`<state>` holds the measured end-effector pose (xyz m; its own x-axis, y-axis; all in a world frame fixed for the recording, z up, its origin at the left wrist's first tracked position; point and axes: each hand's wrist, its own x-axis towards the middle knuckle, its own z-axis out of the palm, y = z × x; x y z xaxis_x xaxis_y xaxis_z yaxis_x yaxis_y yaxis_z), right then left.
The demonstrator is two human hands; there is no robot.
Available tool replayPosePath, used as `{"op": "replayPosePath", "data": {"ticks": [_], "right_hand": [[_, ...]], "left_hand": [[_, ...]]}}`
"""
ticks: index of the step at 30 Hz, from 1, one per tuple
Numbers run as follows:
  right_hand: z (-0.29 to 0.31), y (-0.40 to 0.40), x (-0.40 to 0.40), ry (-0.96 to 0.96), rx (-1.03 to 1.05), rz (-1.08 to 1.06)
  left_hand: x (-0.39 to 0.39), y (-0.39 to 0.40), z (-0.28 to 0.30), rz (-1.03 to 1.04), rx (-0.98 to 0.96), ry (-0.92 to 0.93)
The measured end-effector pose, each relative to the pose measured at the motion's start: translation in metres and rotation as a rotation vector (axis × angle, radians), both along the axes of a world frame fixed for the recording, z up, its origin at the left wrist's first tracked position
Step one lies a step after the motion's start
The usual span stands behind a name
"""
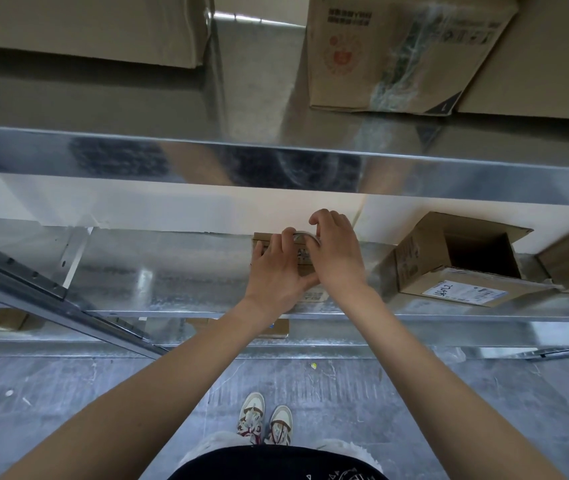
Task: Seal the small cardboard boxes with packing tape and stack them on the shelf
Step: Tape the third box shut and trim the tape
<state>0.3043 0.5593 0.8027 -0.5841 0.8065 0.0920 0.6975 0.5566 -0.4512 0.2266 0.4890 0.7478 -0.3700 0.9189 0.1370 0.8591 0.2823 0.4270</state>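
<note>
A small cardboard box sits on the metal shelf, mostly hidden under both hands. The left hand lies flat on its top, fingers straight and pressing down. The right hand curls its fingers round a roll of clear packing tape held against the box's far edge. To the right on the same shelf, well apart, an open box lies tipped on its side, its dark inside showing nothing I can make out. Larger cartons stand on the shelf above. Below, sneakers on the grey floor.
</note>
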Motion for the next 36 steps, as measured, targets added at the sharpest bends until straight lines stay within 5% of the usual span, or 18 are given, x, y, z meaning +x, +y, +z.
{"op": "replayPosePath", "data": {"ticks": [12, 25, 31, 36], "right_hand": [[-0.001, 0.001, -0.001, 0.021, -0.107, -0.031], [0.003, 0.004, -0.001, -0.124, 0.108, 0.085], [0.02, 0.018, 0.007, 0.144, -0.272, 0.092], [0.034, 0.036, 0.021, 0.086, -0.412, 0.185]], "left_hand": [[0.002, 0.001, 0.002, 0.006, -0.022, -0.001], [0.004, 0.0, 0.001, 0.013, 0.067, 0.055], [0.001, -0.003, 0.008, 0.014, 0.017, 0.004], [0.0, -0.008, 0.014, 0.046, 0.062, -0.11]]}}
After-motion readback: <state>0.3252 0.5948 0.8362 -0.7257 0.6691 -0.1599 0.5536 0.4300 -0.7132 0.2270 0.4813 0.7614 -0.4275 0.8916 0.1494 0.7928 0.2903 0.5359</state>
